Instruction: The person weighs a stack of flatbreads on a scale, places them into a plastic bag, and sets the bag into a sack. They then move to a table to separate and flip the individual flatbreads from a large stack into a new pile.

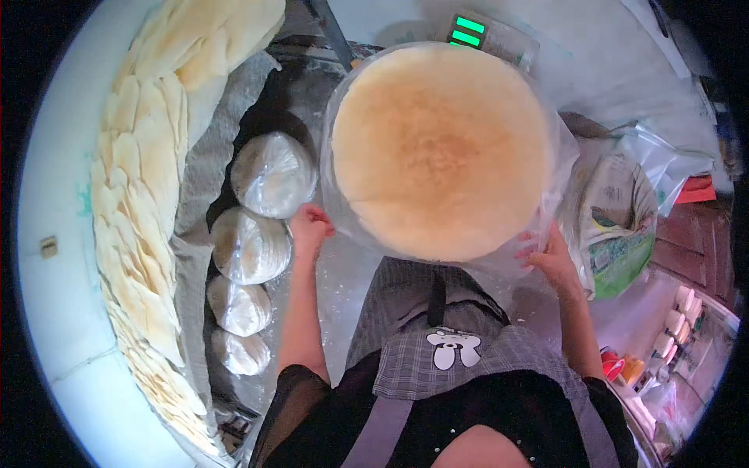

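Note:
A large round flatbread (445,156), browned at its middle, lies in front of me and seems to top a stack. A clear plastic bag (563,148) surrounds it, its loose film showing past the bread's edge. My left hand (310,225) is closed in a pinch at the bag's lower left side. At the lower right, my right hand (552,259) grips the bag's film, with the fingers partly behind it. A scale (507,43) with a lit green display is partly hidden behind the bread.
Several bagged round stacks (273,175) line the left side of the table. Beyond them, many loose flatbreads (140,203) overlap on a grey cloth (214,156). A green and white sack (620,226) stands at right, near a brown wooden panel (690,238).

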{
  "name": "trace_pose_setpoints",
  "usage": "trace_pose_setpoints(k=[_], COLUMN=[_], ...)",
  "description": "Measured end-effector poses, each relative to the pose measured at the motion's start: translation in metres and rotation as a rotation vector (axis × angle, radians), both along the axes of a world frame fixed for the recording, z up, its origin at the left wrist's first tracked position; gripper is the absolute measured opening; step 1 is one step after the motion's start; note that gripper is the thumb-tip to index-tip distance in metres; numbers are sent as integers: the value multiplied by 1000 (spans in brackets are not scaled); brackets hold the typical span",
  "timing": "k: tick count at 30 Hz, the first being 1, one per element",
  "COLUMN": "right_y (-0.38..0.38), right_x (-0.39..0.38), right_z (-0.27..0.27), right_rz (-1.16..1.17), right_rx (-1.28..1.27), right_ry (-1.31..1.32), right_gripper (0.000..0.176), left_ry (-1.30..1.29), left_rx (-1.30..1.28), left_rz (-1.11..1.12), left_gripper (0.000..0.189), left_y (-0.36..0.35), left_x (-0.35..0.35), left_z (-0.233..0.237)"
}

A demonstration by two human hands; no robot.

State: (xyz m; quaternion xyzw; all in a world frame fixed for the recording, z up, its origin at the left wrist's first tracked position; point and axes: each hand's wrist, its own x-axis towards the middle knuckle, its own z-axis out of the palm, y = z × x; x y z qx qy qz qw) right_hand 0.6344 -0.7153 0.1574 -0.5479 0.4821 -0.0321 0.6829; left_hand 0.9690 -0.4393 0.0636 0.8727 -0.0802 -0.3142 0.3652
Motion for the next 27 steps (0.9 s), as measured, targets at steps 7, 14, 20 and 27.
trace_pose_setpoints(k=[7,14,20,27], right_y=[26,54,52,33], right_x=[-2,-2,-8,-26], right_z=[-30,18,23,-34], right_rz=[47,-43,-33,-92], right_rx=[-165,87,31,-427], right_ry=[-74,-3,-47,71], right_gripper=[76,61,51,53], left_ry=[-291,-349,-592,-701], left_rx=[98,-263,-277,-10], left_rz=[-115,-237,-20,147], left_gripper=[105,94,73,33], left_y=[-25,-68,-46,-19], left_x=[-86,-157,-159,-28], left_z=[-4,-12,-68,5])
